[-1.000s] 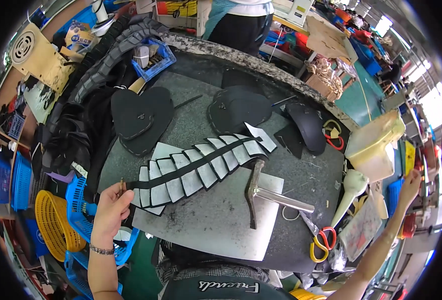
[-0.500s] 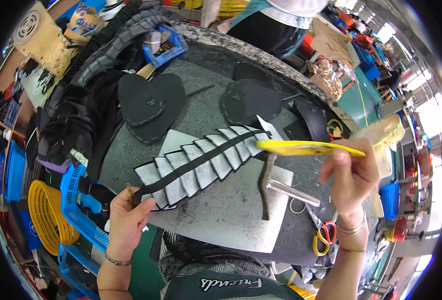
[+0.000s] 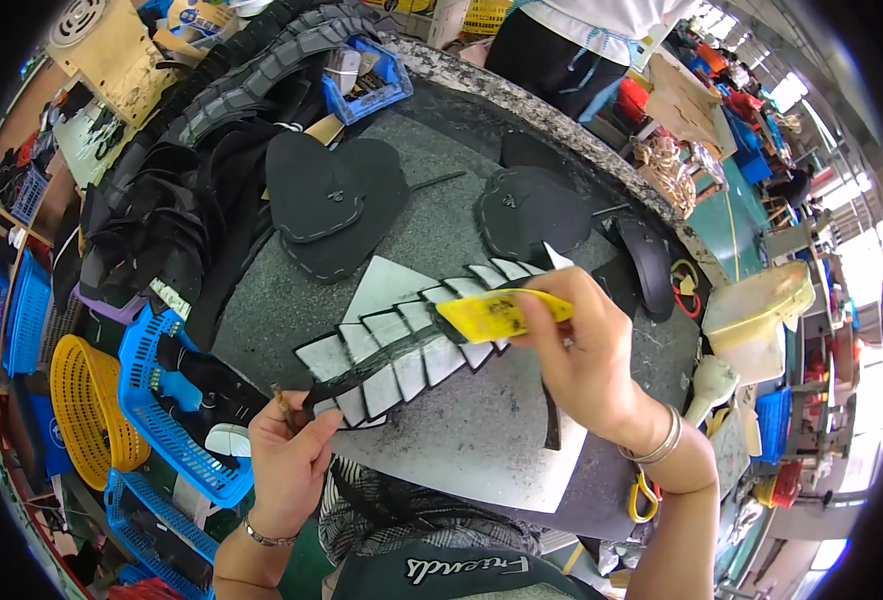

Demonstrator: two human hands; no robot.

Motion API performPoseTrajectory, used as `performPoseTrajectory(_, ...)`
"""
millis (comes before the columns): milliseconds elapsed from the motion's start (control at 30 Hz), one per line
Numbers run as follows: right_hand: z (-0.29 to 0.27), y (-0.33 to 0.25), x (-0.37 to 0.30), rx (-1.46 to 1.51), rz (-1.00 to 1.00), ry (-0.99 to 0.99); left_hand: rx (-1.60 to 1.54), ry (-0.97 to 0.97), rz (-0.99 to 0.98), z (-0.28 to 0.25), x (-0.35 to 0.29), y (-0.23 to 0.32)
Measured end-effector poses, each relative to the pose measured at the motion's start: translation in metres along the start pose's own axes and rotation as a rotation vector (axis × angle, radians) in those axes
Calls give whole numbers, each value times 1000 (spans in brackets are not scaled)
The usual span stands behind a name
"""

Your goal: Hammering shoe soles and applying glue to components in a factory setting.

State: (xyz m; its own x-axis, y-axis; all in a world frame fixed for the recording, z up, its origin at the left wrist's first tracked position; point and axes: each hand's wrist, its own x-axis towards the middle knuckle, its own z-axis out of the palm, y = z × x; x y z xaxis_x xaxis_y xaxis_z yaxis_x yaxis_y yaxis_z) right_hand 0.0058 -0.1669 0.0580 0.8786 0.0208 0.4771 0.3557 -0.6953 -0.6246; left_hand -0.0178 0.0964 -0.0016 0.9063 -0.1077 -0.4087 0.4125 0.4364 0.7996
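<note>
Since a moment ago we have brought our right hand [image 3: 587,360] down, so the yellow scraper [image 3: 492,313] it grips now lies on the dark strip [image 3: 402,350], pointing left beyond our fingers, long axis nearly level. Our left hand [image 3: 287,465] pinches the strip's lower-left end over the grey sheet [image 3: 472,440].

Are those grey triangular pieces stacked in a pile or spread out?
Spread out: the grey triangular pieces lie overlapping in a fanned row on the table, under a black strip.
</note>
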Motion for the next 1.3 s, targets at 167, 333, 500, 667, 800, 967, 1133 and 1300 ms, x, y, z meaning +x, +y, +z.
performPoseTrajectory(167, -29, 38, -15, -26, 220, 138, 3, 7, 43, -5, -2, -2)
performPoseTrajectory(333, -66, 64, -21, -135, 383, 98, 65, 15, 73, 2, -1, -4)
performPoseTrajectory(500, -78, 21, 7, 341, 427, 406, 103, 29, 83, 3, -8, -3)
performPoseTrajectory(667, -41, 80, 17, 117, 350, 108, 98, 10, 88, 4, -8, -6)
performPoseTrajectory(800, -44, 89, 33, -265, 41, 244, 99, 44, 101, 0, -12, -10)
performPoseTrajectory(967, -21, 92, 28, -547, -304, 1, 75, 22, 47, -1, -11, -10)
performPoseTrajectory(1133, -33, 74, 34, -536, -322, 195, 49, 2, 44, -5, -16, -15)
performPoseTrajectory(1300, -19, 97, 41, -449, -255, 13, 39, -10, 46, -1, -19, -14)
